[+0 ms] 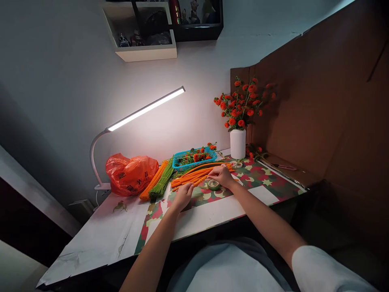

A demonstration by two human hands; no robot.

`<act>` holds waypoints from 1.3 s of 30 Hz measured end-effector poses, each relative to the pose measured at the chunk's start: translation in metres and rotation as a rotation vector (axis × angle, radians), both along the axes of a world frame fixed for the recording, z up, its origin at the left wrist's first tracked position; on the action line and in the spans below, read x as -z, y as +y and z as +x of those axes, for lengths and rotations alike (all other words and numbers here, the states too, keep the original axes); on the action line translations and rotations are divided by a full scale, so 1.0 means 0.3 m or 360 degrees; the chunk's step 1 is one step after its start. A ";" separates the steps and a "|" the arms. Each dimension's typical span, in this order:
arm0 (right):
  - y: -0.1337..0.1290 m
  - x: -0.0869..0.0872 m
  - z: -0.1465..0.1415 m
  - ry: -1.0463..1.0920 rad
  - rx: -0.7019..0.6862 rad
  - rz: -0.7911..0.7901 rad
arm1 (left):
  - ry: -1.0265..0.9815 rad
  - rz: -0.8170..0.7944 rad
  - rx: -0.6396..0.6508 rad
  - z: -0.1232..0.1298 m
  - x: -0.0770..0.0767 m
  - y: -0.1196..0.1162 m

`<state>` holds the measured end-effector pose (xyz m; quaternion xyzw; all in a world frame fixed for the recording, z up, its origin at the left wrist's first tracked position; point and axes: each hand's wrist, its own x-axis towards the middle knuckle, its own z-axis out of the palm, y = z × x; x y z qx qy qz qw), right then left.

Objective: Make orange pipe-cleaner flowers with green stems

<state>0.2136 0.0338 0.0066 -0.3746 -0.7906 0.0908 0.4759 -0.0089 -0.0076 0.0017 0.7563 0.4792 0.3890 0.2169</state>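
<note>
An orange pipe cleaner point(200, 181) stretches between my two hands above the table, and its middle looks coiled or bent. My left hand point(183, 196) pinches its near left end with closed fingers. At the other end, my right hand point(223, 176) has thumb and fingers closed on it. Just below the right fingers lies a roll of green tape point(214, 188). Loose orange pipe cleaners point(188, 177) are spread right behind the hands, with some green ones among them. Scissors with pale handles point(239, 164) rest beyond my right hand.
Bundles of orange pipe cleaners point(154, 180) and green pipe cleaners point(163, 181) lie left, beside a red plastic bag point(130, 174). Behind stands a blue basket point(182, 166) of orange flowers. A white vase point(238, 144) holds more flowers. A lit lamp point(147, 108) reaches over the table.
</note>
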 end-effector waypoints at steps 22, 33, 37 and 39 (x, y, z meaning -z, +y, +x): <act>0.055 0.006 0.051 0.0448 -0.0393 -0.0674 | -0.0572 -0.0657 0.0545 -0.021 -0.010 -0.011; 0.041 0.005 0.072 0.0003 -0.0129 -0.0259 | 0.0004 -0.0388 0.0443 -0.038 -0.013 -0.006; 0.047 0.008 0.075 -0.0072 -0.0097 -0.0223 | 0.0042 -0.0328 0.0389 -0.041 -0.021 -0.005; 0.046 0.007 0.073 -0.0134 -0.0032 -0.0163 | 0.0046 -0.0315 0.0368 -0.039 -0.021 -0.003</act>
